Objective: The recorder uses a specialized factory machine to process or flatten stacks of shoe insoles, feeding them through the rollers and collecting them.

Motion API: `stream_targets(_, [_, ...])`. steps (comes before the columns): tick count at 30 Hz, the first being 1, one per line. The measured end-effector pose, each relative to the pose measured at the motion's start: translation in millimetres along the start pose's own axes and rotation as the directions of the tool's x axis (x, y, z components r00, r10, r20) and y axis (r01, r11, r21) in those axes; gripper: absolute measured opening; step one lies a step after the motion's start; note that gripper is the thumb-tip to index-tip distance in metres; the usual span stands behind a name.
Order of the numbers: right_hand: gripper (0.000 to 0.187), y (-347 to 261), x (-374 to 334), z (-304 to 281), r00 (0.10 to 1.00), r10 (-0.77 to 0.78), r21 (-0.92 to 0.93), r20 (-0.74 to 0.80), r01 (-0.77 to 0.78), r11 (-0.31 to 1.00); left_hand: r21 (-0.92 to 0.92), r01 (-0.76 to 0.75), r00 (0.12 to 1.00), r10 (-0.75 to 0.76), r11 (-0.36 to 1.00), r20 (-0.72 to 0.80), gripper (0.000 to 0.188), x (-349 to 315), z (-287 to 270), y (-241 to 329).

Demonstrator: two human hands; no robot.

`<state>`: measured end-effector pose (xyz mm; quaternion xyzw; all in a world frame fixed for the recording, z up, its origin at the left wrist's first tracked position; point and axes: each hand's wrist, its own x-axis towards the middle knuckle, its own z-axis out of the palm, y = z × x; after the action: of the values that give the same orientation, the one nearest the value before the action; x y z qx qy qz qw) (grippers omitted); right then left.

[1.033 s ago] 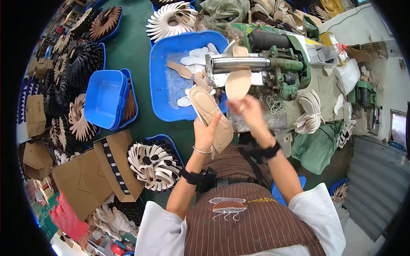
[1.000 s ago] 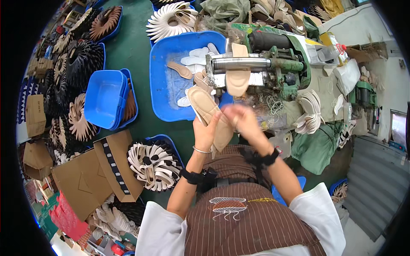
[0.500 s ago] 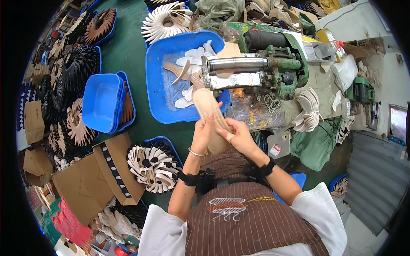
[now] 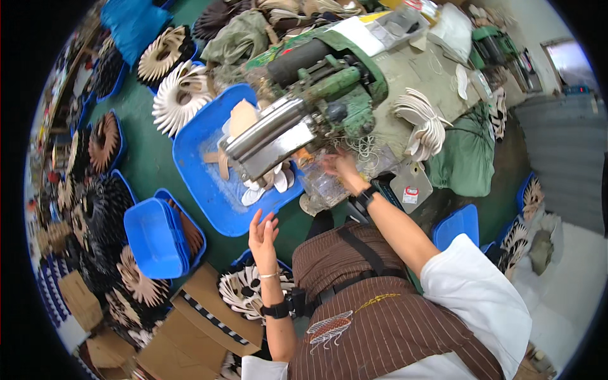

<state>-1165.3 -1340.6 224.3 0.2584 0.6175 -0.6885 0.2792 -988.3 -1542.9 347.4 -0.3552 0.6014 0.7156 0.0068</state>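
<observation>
My left hand [image 4: 263,237] is raised in front of the big blue tub [image 4: 218,218], fingers apart and holding nothing. My right hand [image 4: 342,166] reaches over the plastic-covered edge of the workbench [image 4: 329,189], fingers stretched out beside a tangle of white string [image 4: 364,147]; I see nothing in it. Just left of that hand stands the green roller machine [image 4: 342,95], its shiny metal roller [image 4: 266,128] jutting out over the tub. A beige insole-shaped piece [image 4: 242,118] shows behind the roller. White pieces [image 4: 252,195] and tan ones lie in the tub.
A fanned bundle of white insoles [image 4: 418,120] lies on the bench, with a green sack [image 4: 465,155] below it. Stacked blue tubs [image 4: 152,237], fanned bundles of shoe parts and an opened cardboard box [image 4: 212,310] stand on the floor to my left. Another blue tub [image 4: 457,227] is to my right.
Both hands held a beige insole before; now it is in neither. My hands have parted, the right toward the bench, the left toward the tub. The view has turned.
</observation>
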Motion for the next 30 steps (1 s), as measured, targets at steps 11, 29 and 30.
stream_targets(11, [0.031, 13, 27, 30, 0.989, 0.108, 0.717, 0.101, -0.148, 0.681, 0.181, 0.077, 0.994, -0.090, 0.980, 0.060, 0.044, -3, 46, 1])
stream_targets(29, [0.024, -61, 94, -632, 0.503, -0.115, 0.032, -0.857, 0.273, 0.961, 0.623, -0.694, 0.714, 0.237, 0.361, 0.659, 0.031, 26, 530, 10])
stream_targets(30, [0.025, -16, 109, -670, 0.263, -0.115, -0.096, -0.958, 0.086, 0.992, 0.598, -0.786, 0.616, 0.278, 0.156, 0.737, 0.030, 31, 556, 3])
